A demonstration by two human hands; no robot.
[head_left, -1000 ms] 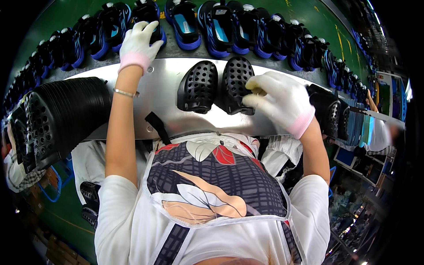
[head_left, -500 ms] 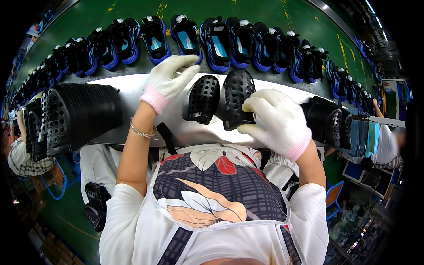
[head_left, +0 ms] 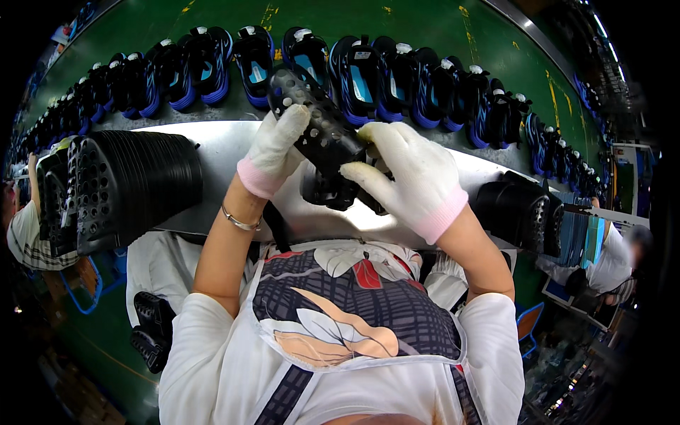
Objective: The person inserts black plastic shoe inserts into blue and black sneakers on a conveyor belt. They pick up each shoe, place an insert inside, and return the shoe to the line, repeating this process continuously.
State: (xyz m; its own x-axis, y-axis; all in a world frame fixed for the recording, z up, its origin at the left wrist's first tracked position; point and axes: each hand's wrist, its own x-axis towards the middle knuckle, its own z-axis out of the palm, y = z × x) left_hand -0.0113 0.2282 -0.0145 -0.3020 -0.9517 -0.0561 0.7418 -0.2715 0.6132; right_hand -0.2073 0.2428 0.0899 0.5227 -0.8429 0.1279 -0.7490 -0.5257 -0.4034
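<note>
A black plastic shoe insert [head_left: 319, 120] with many round holes is tilted up above the bench, between my two white-gloved hands. My left hand [head_left: 275, 149] grips its left side, with the thumb against the holed face. My right hand [head_left: 407, 173] pinches its lower right end between thumb and fingers. Beneath it, a second black insert [head_left: 319, 190] rests on the shiny metal bench [head_left: 234, 138], partly hidden by the raised one and my right hand.
A long row of black and blue sports shoes [head_left: 358, 81] stands beyond the bench. Nested stacks of black inserts flank me, a large left stack [head_left: 142, 180] and a smaller right stack [head_left: 510, 212]. Other people sit far left and far right.
The right-hand insert has been lifted off the bench and tilted leftward. My left hand has come down onto it and closed; my right hand has moved slightly left with it.
</note>
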